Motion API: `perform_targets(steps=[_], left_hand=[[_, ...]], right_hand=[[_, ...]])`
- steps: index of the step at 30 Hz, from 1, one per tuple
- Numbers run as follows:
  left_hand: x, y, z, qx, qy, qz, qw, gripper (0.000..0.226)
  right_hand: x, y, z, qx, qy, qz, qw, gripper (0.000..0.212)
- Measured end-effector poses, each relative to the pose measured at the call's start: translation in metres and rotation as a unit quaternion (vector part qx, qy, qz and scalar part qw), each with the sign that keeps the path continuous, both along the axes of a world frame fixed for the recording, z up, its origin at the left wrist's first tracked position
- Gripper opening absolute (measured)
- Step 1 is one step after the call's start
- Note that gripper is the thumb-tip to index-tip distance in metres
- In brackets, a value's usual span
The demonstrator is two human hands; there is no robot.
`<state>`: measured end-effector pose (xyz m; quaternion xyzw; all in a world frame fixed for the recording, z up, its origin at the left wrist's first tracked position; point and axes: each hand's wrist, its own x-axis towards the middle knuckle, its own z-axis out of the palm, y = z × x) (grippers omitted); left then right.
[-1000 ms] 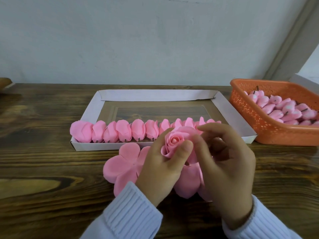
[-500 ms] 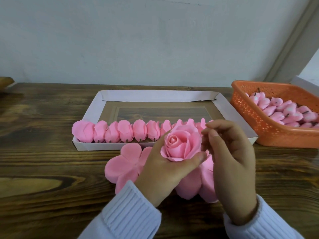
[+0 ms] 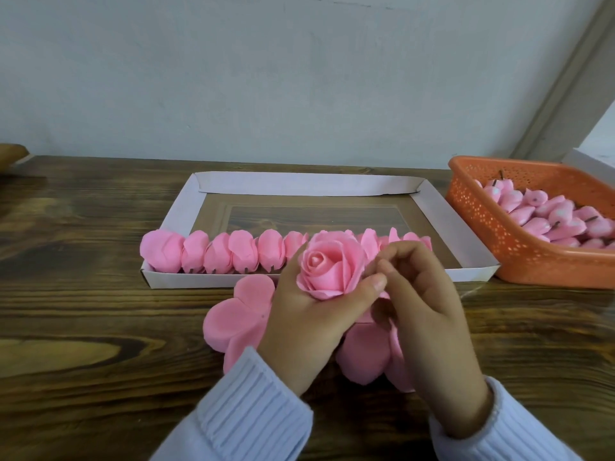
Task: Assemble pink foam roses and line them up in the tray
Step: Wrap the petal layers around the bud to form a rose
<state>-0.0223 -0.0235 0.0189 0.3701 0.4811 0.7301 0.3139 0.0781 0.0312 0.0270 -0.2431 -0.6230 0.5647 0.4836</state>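
Observation:
My left hand [image 3: 309, 327] grips a full pink foam rose [image 3: 329, 264] from below, thumb pressed against its right side, bloom facing me. My right hand [image 3: 422, 307] sits just right of the rose with fingers curled; its fingertips are close to my left thumb and I cannot tell if they pinch anything. Behind them lies the white cardboard tray [image 3: 299, 183], with a row of several pink roses [image 3: 233, 252] along its near wall. Flat pink petal pieces [image 3: 239, 317] lie on the table under my hands.
An orange perforated basket [image 3: 492, 241] at the right holds several pink rose buds [image 3: 559, 217] with short stems. The dark wooden table [image 3: 83, 311] runs to a pale wall behind. A brown object [image 3: 10, 154] peeks in at the far left edge.
The rose has turned so its bloom faces me and its outer petals now look fully wrapped. My right hand has drawn off the rose to its right side.

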Motion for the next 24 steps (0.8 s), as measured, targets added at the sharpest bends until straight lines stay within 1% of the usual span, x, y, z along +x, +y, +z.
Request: perform_targets(steps=[3,5,6,9,13,14,16,20,21,24], left_hand=[[-0.002,0.0017,-0.0005,-0.032,0.031,-0.009,0.999,0.046],[-0.001,0.0028,-0.0016,-0.045,0.025,-0.031,0.998,0.057],[-0.0007,0.0037,-0.0032,-0.049,0.021,-0.039,0.998,0.058],[0.0007,0.0044,-0.0045,-0.043,0.004,-0.056,0.998,0.04],[0.0,0.0025,-0.0007,-0.022,-0.063,-0.073,0.995,0.028],[-0.0004,0.0015,0.0006,-0.013,-0.071,-0.077,0.994,0.028],[0.0002,-0.0001,0.004,-0.004,-0.083,-0.079,0.993,0.041],[0.0007,0.0,0.0038,-0.02,-0.098,-0.078,0.992,0.059],[0.0009,0.0006,0.0031,-0.023,-0.099,-0.079,0.992,0.06],[0.0017,0.0017,0.0029,-0.031,-0.101,-0.081,0.991,0.048]], right_hand=[[0.0044,-0.0032,0.0048,0.119,0.01,-0.051,0.992,0.014],[0.0056,-0.0042,0.006,0.175,-0.031,-0.064,0.982,0.015],[0.0055,-0.0039,0.006,0.189,-0.054,-0.069,0.978,0.014],[0.0042,-0.002,0.0043,0.19,-0.084,-0.073,0.975,0.012],[0.0038,-0.002,0.0051,0.193,-0.075,-0.06,0.976,0.017],[0.0034,-0.0022,0.0055,0.192,-0.071,-0.054,0.977,0.018],[0.0026,-0.0027,0.0065,0.189,-0.065,-0.042,0.979,0.018],[0.0022,-0.0023,0.0064,0.177,-0.06,-0.03,0.982,0.012],[0.0024,-0.0023,0.0063,0.173,-0.057,-0.03,0.983,0.012],[0.0029,-0.0033,0.006,0.165,-0.051,-0.034,0.984,0.007]])
